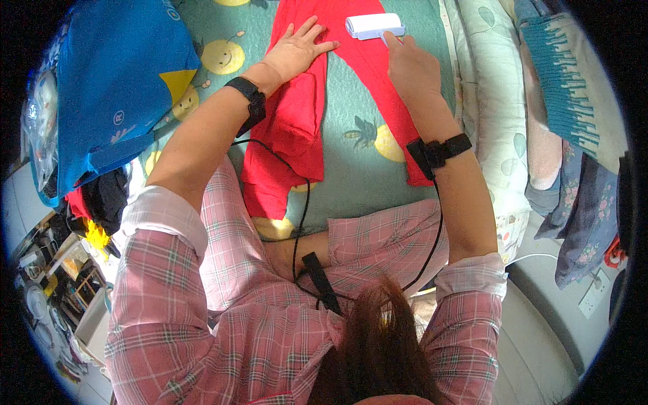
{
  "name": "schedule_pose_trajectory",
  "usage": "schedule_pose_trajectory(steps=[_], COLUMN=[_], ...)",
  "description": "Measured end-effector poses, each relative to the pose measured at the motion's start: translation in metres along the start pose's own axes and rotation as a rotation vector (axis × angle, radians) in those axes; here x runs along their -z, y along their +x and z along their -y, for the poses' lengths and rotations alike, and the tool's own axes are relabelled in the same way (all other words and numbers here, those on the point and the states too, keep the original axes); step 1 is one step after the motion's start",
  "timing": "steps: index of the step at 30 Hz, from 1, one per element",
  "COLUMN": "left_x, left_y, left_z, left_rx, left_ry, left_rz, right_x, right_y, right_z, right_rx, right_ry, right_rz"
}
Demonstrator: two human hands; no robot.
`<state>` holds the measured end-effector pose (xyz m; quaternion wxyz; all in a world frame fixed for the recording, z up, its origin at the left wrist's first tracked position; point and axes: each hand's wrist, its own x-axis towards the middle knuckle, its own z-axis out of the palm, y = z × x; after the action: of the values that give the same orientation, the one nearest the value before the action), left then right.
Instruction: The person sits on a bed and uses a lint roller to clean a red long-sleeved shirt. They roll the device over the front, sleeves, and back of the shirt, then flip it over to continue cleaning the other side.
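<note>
A pair of red trousers lies spread before me, its two legs pointing towards my crossed legs. The leg on the left is bunched and folded near its lower end. My left hand rests flat on the upper part of that leg, fingers apart, holding nothing. In my right hand is the handle of a lint roller with a white roll and a pale blue frame. Its roll is over the upper right of the trousers; whether it touches the cloth I cannot tell. My fingers hide most of the handle.
Beneath is a green blanket printed with yellow fruit. A blue bag stands at left. A pale quilt is rolled along the right, with clothes beyond it. A black cable runs between my wrist straps.
</note>
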<state>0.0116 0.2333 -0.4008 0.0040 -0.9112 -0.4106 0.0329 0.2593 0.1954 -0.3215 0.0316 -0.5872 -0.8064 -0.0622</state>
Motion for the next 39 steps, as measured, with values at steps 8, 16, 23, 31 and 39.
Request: schedule_pose_trajectory(steps=[8,16,23,31,39], left_x=[-0.008,-0.017,-0.023,-0.033,-0.026], left_y=[-0.003,-0.007,-0.011,-0.007,-0.009], left_z=[0.002,0.006,0.011,0.020,0.015], left_rx=[0.015,-0.007,-0.016,-0.063,-0.030], left_ry=[-0.047,-0.121,-0.246,-0.317,-0.354], left_rz=[-0.063,-0.179,-0.307,-0.425,-0.453], right_x=[0.010,-0.010,-0.014,0.013,0.015], right_y=[-0.049,-0.004,0.024,-0.016,-0.035], right_z=[-0.004,0.006,-0.053,-0.068,-0.006], right_rx=[0.055,-0.040,-0.373,-0.061,0.130], right_ry=[-0.073,0.025,0.546,0.749,0.081], right_rz=[0.093,-0.001,-0.204,-0.311,0.051])
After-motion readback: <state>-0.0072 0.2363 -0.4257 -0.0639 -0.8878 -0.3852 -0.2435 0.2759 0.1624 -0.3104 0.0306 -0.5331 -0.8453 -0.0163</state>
